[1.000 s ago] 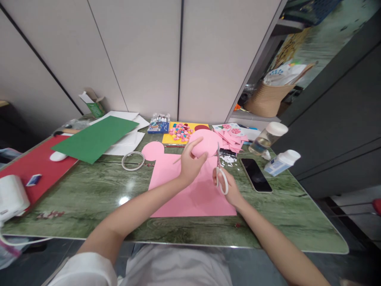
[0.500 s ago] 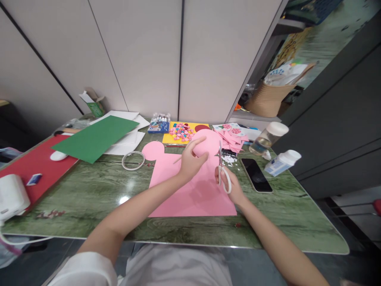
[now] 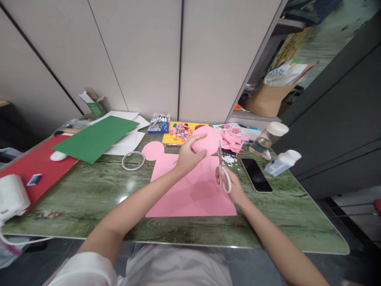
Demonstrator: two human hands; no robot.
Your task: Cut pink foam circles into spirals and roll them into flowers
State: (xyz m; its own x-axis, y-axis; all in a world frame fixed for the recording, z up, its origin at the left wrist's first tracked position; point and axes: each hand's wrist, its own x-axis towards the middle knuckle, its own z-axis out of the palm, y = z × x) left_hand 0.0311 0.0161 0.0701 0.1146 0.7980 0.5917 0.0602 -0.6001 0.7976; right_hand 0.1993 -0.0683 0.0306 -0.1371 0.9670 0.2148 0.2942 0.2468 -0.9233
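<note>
The left hand (image 3: pixel 187 158) is closed on the rounded lobe at the far edge of the pink sheet (image 3: pixel 193 194) and holds it up off the table (image 3: pixel 89 190). Its curled fingers (image 3: pixel 200 138) hide part of the lobe. The right hand (image 3: pixel 233 186) grips white-handled scissors (image 3: pixel 224 176), with the blades pointing away beside the lobe. The blades look nearly closed, though that is hard to make out. The rest of the sheet lies flat between the forearms. A dark phone (image 3: pixel 256 174) lies just right of the scissors, and pink scraps (image 3: pixel 233 140) lie farther back. The lower edge cuts off the right forearm.
</note>
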